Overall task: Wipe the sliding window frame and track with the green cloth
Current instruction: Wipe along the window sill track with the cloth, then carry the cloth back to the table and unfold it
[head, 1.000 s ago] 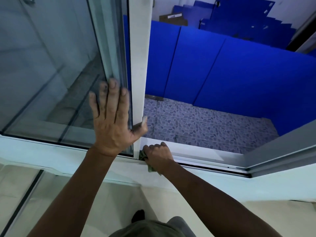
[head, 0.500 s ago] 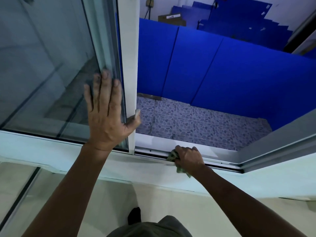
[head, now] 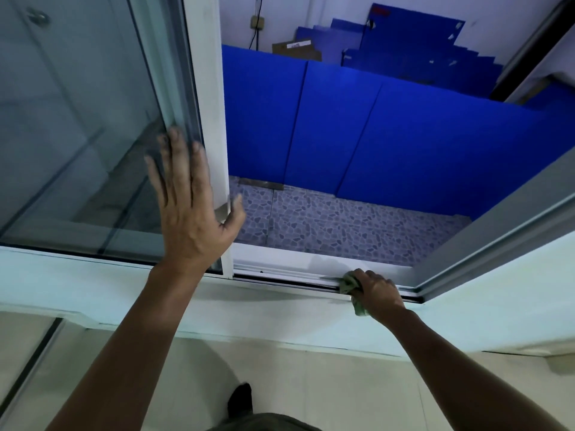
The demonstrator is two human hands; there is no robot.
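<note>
The sliding window stands half open. Its white sash frame [head: 209, 98] runs upright at centre left, with the glass pane [head: 77, 126] to its left. My left hand [head: 189, 206] lies flat on the glass, fingers spread, thumb hooked around the sash edge. The bottom track [head: 280, 276] runs rightward from the sash base. My right hand [head: 378, 290] is closed on the crumpled green cloth [head: 350, 284] and presses it into the track close to the right-hand frame [head: 485, 241]. Most of the cloth is hidden under my fingers.
Beyond the opening lie a pebble-patterned tiled floor [head: 342, 222] and blue panels [head: 373, 129] leaning against the wall. The white sill [head: 280, 315] runs below the track. A dark shoe [head: 239, 399] shows on the pale floor beneath me.
My right hand has slid the cloth along the track from the sash base rightward to near the right frame. My left hand stays on the glass.
</note>
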